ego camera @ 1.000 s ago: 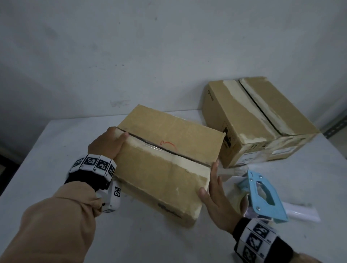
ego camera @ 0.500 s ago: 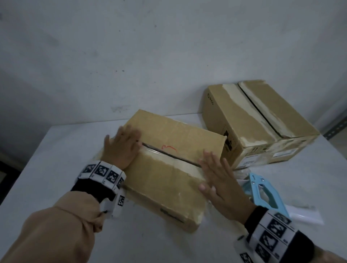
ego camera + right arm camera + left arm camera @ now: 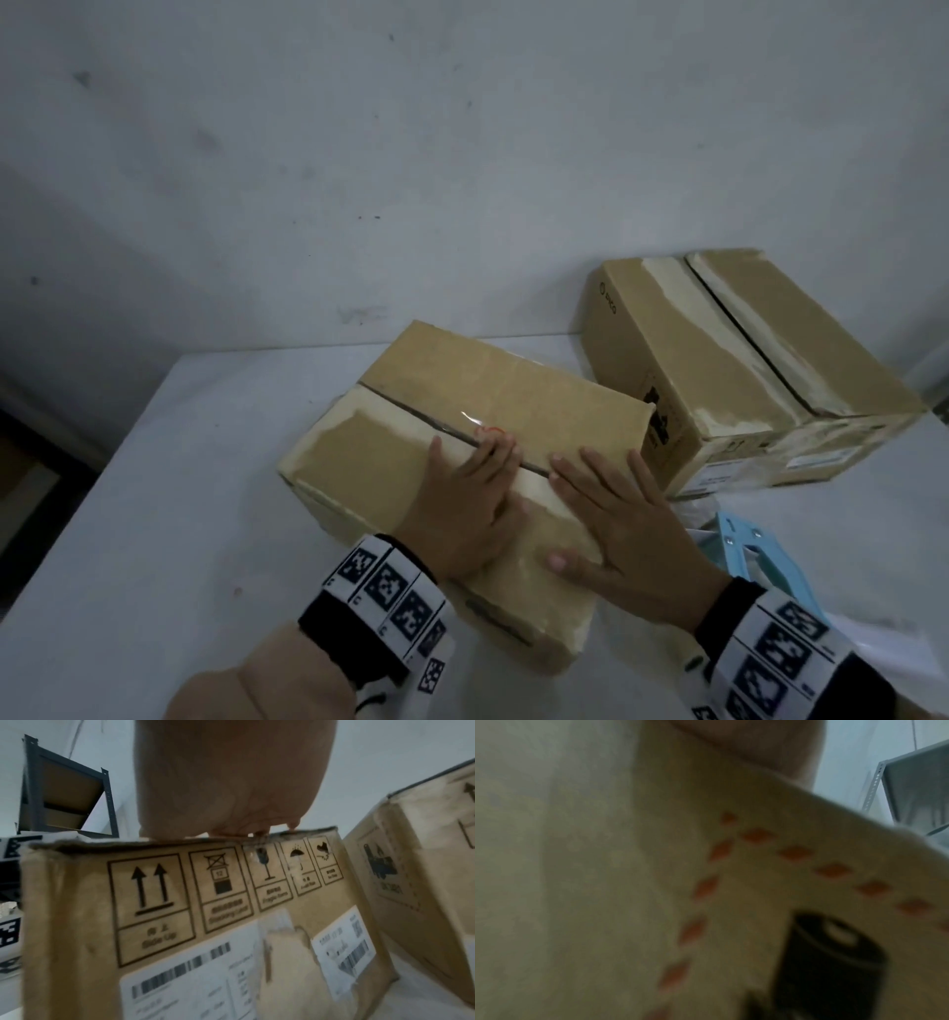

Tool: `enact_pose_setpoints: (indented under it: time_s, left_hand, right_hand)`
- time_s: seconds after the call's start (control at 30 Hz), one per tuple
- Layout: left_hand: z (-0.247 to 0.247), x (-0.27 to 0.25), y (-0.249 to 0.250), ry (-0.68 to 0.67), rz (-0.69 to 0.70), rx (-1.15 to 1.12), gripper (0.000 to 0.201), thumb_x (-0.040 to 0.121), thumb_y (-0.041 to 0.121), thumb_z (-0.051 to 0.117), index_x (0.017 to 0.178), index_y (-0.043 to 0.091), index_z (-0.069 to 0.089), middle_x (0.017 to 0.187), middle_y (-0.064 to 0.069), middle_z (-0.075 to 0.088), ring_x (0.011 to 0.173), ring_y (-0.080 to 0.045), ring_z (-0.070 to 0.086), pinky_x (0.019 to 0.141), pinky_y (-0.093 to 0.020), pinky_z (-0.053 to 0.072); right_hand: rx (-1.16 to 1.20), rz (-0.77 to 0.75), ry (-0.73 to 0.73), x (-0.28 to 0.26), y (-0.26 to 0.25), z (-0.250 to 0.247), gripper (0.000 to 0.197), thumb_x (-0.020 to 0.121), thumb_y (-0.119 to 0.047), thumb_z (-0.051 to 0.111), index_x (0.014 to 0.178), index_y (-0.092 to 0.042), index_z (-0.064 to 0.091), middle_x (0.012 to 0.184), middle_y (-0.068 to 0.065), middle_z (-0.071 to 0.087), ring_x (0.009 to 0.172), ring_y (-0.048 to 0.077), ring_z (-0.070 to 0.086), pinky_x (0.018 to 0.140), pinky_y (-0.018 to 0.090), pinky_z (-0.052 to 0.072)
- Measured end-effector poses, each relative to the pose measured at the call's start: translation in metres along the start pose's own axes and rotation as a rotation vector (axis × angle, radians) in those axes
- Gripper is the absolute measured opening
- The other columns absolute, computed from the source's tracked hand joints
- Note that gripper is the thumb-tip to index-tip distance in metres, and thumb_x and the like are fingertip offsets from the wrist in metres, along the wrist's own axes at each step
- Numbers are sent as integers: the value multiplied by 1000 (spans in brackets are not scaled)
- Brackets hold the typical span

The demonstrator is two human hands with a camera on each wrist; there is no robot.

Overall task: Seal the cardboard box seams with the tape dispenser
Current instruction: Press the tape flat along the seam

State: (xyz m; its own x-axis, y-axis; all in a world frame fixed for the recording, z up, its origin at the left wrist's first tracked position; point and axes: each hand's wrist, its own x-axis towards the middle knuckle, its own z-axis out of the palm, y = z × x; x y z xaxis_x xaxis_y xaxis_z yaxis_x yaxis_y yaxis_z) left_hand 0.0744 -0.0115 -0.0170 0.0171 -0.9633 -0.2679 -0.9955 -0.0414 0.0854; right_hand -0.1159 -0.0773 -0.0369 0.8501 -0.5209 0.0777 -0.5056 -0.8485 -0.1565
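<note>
A: We work on a white table [image 3: 154,488] against a bare grey wall [image 3: 462,154]. The nearer cardboard box [image 3: 513,390] lies under both hands. Our left hand [image 3: 462,509] rests flat on its near flap, fingers straight, the fingertips reaching the centre seam [image 3: 405,408]. Our right hand [image 3: 621,524] lies flat just beside it, fingers spread, holding nothing. The tape dispenser [image 3: 755,555] lies on the table just right of the right wrist, untouched.

B: Orientation of the box?

A: Its long axis runs diagonally, from beyond the left hand, far-left, toward the right hand, near-right. The seam follows that axis. The right wrist view shows the "Side Up" arrows [image 3: 149,882] on its end panel pointing upward, so we judge the box upright. A second box [image 3: 744,370] stands beyond the right hand, its seam also open.

B: Risks from here?

A: Three, in our judgement. First, the flaps may spring apart when a hand lifts to fetch the dispenser, leaving a gap under the tape. Second, the seam lies skewed to our body, so the tape may drift off it. Third, torn, pale patches along the flap edges may give poor adhesion. We cannot tell whether the glossy patch on the seam is tape.
</note>
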Motion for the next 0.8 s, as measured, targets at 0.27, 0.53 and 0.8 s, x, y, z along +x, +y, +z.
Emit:
enact_pose_setpoints:
  time_s: [0.27, 0.53, 0.8]
  left_hand:
    - [-23, 6, -79, -9, -408, -110, 78, 87, 66, 6, 150, 20, 0, 159, 4, -3, 146, -11, -2, 117, -47, -2]
    - [-10, 14, -131, 195, -563, -95, 75, 90, 62, 24, 149, 19, 7, 159, 4, 3, 146, -12, 2, 118, -40, 5]
    - [-16, 11, -124, 130, -556, -58, 73, 88, 63, 10, 148, 22, 6, 159, 4, 1, 146, -16, 1, 117, -47, 6]
  right_hand:
    - [-62, -54, -61, 38, -11, -12, 89, 84, -75, 8, 128, -12, 53, 138, 3, 50, 126, 26, 47, 103, 47, 33]
    - [131, -43, 39, -1, -3, 10, 71, 92, -63, 27, 143, -14, 27, 154, 2, 22, 140, 15, 17, 114, 28, 9]
    - [248, -48, 169, 11, 8, 5, 60, 91, -65, 25, 143, -35, 21, 152, -16, 16, 141, 2, 3, 112, 22, 6]
